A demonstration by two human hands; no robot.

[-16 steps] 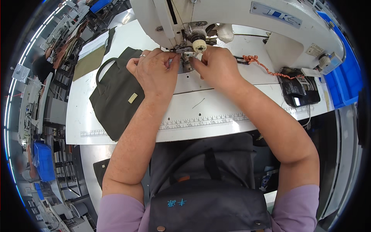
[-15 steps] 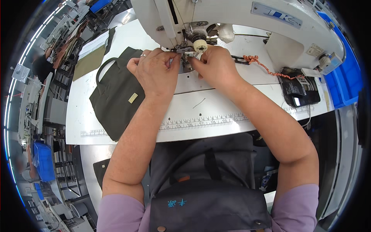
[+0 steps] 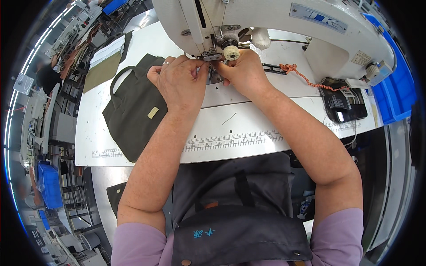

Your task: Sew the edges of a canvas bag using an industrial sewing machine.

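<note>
Both my hands meet under the head of a white sewing machine [image 3: 262,15], close around its needle area [image 3: 212,71]. The thumb and fingers of my left hand [image 3: 182,84] are pinched together just left of the needle; whatever is between them is too small to make out. From the other side my right hand [image 3: 248,73] has its fingers closed in a pinch beneath the cream tension dial [image 3: 231,52], and their tips are partly hidden. Beside my left wrist lies a dark green fabric bag [image 3: 137,106] with a loop handle and a small pale label.
A printed ruler [image 3: 235,139] runs along the front of the white table [image 3: 266,113]. A short loose thread [image 3: 229,119] lies on it. At right are an orange cord [image 3: 306,79], a dark phone-like object [image 3: 344,102] and a blue bin [image 3: 395,99]. Fabric pieces [image 3: 104,66] lie at the back left.
My right hand has shifted slightly left and up, nearer the needle. My left hand has edged a little to the right. The bag stays where it was.
</note>
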